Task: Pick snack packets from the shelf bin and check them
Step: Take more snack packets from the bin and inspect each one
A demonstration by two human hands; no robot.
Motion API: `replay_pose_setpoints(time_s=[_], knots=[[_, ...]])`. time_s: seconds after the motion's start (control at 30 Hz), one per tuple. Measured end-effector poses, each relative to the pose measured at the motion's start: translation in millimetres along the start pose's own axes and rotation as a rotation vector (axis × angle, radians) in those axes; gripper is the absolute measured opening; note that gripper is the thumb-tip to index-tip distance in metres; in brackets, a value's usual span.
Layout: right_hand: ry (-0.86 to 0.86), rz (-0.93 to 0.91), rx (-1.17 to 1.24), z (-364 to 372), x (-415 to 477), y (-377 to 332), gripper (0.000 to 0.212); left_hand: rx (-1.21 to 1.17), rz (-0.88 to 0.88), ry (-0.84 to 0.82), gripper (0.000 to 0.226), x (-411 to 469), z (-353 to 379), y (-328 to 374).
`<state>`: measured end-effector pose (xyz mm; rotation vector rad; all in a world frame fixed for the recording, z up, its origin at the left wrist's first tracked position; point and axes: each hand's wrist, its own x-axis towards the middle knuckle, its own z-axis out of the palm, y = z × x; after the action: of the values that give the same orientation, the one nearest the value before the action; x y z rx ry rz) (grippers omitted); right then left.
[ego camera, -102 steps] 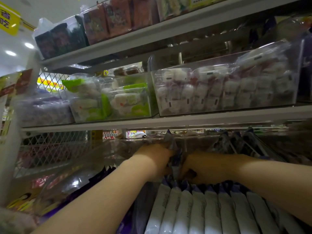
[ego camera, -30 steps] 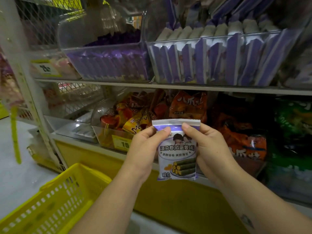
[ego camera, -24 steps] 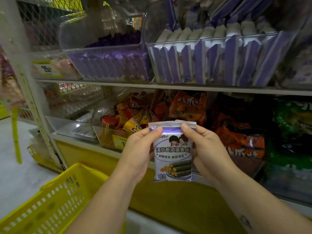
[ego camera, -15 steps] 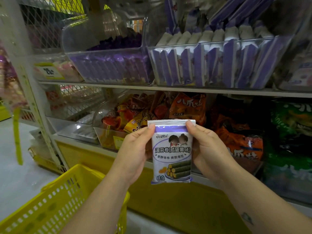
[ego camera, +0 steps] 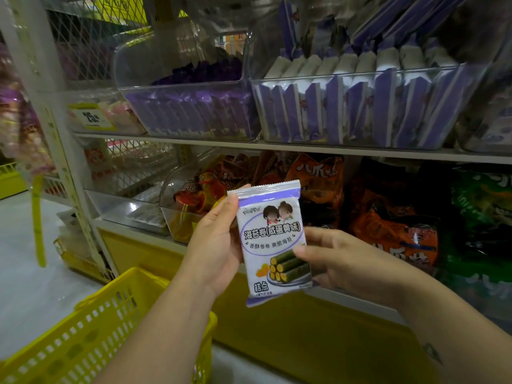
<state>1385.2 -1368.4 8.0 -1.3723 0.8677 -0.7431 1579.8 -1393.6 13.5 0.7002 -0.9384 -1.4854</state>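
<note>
The snack packet (ego camera: 273, 239) was pinched at its edges by left grip (ego camera: 219, 245) and right grip (ego camera: 340, 261), print facing the person (for checking, presumably).

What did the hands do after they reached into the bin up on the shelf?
They lifted one snack packet out of the bin and brought it down. Then the right hand slid from the packet's top corner down to its lower right edge. The left hand still grips the upper left edge, the packet still faces front, and the yellow basket stays at the lower left.
</note>
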Motion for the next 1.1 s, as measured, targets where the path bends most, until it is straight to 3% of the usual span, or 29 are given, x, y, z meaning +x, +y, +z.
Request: replay_pose_setpoints(time_s=[0.13,0.27,0.6,0.7,0.8,0.87,0.93,1.1], knots=[[0.006,0.029,0.062,1.3,-3.1,0.3,0.029,0.02,-0.133,-0.039,0.044,0.1,-6.0,7.4],[0.045,0.012,0.222,3.2,-4.5,-6.8,0.035,0.175,-0.27,-0.238,0.044,-3.5,-14.0,11.4],[0.124,0.015,0.252,0.8,-3.8,-8.8,0.036,0.037,-0.366,-0.437,0.043,-6.1,-12.8,10.4],[0.149,-0.041,0.247,1.8,-2.9,-9.1,0.037,0.038,-0.3,-0.345,0.047,-5.1,-7.4,6.0],[0.328,-0.181,0.149,7.4,2.2,-8.9,0.036,0.358,0.064,-0.085,0.049,-4.4,2.7,-5.9],[0.439,-0.276,0.109,11.5,6.5,-5.9,0.048,0.556,0.256,-0.1,0.044,-7.6,10.4,-11.6],[0.473,-0.345,0.065,15.3,8.4,-3.3,0.049,0.597,0.248,-0.199,0.046,-10.9,15.1,-15.3],[0.297,-0.301,0.093,22.0,10.0,0.2,0.037,0.346,0.058,-0.335,0.073,-10.6,17.0,-20.7]])
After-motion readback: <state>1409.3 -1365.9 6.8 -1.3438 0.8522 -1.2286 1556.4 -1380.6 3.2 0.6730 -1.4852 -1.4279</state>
